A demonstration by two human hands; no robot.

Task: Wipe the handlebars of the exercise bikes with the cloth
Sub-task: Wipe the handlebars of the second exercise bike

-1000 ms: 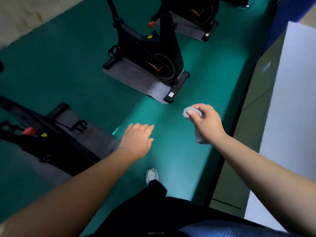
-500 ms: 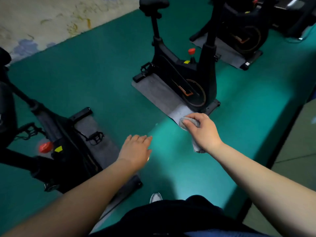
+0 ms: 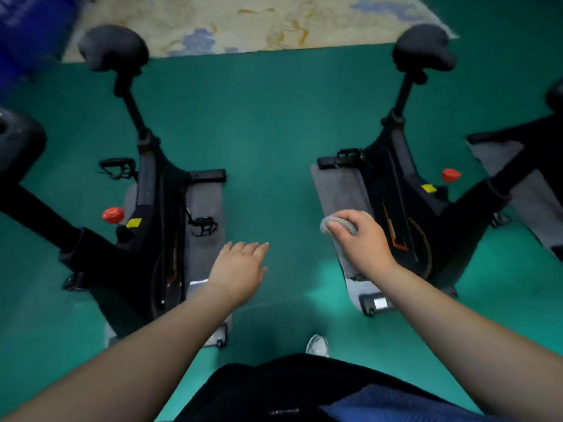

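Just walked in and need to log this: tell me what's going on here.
A person stands on the green floor between two exercise bikes, seen from a head camera. The right hand grips a balled grey cloth above the right bike. The left hand is open and holds nothing, beside the left bike. The cloth touches neither bike, and no handlebar is being wiped at this moment.
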